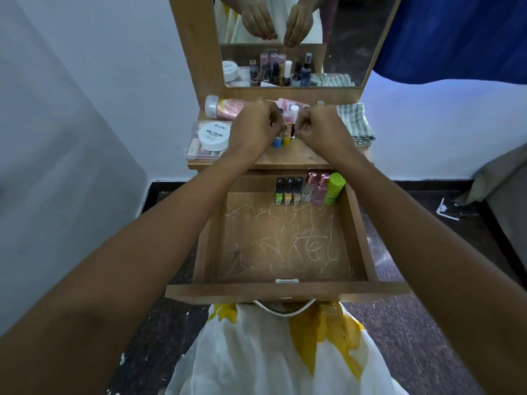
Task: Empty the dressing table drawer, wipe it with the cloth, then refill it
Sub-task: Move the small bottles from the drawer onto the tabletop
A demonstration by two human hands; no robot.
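The dressing table drawer (285, 289) is pulled open, its scribbled bottom mostly bare. Along its back wall stand three black-capped nail polish bottles (288, 191), two pink-capped perfume bottles (318, 189) and a green tube (335, 188). On the tabletop (293, 156) a cluster of small nail polish bottles (286, 135) stands between my hands. My left hand (255, 128) curls its fingers round bottles at the cluster's left side. My right hand (318, 128) pinches a small bottle at the right side, its body hidden by my fingers. The striped cloth (355, 124) lies folded at the tabletop's right end.
A white nail polish wipes jar (214, 135) sits on a clear box (195, 151) at the tabletop's left. A pink bottle (225, 106) lies behind it. The mirror (299, 52) rises at the back. A blue curtain (456, 38) hangs right; a wall stands left.
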